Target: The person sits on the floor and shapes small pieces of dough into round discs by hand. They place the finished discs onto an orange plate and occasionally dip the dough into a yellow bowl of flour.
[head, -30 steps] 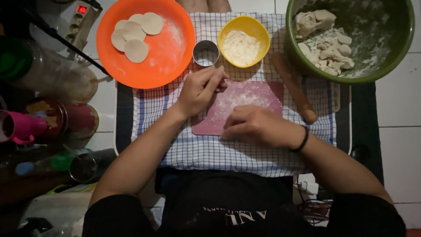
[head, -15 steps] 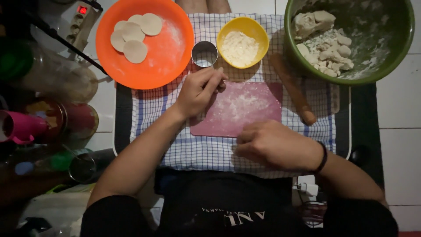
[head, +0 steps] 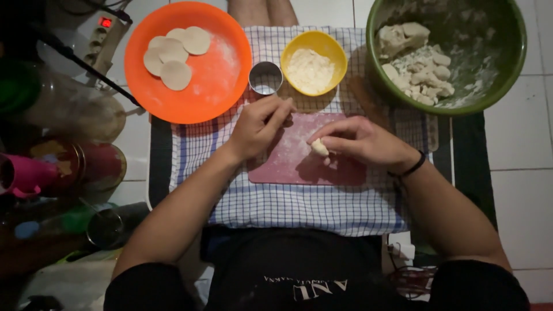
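Note:
My right hand (head: pixel 360 141) holds a small lump of dough (head: pixel 319 149) in its fingertips over the floured pink board (head: pixel 288 167). My left hand (head: pixel 259 126) rests at the board's upper left corner with its fingers curled and pinched together; whether anything is in them I cannot see. A round metal cutter (head: pixel 265 78) stands just above the left hand. The board lies on a blue checked cloth (head: pixel 299 207).
An orange plate (head: pixel 213 75) at top left bears several cut dough rounds (head: pixel 173 55). A yellow bowl of flour (head: pixel 314 63) stands behind the board. A green bowl (head: pixel 495 80) at top right holds dough scraps. Cups and jars crowd the left side. White floor tiles lie to the right.
My right hand moved off the board toward my lap, then came back over the board holding a small dough lump. My left hand has stayed near the board's upper left corner.

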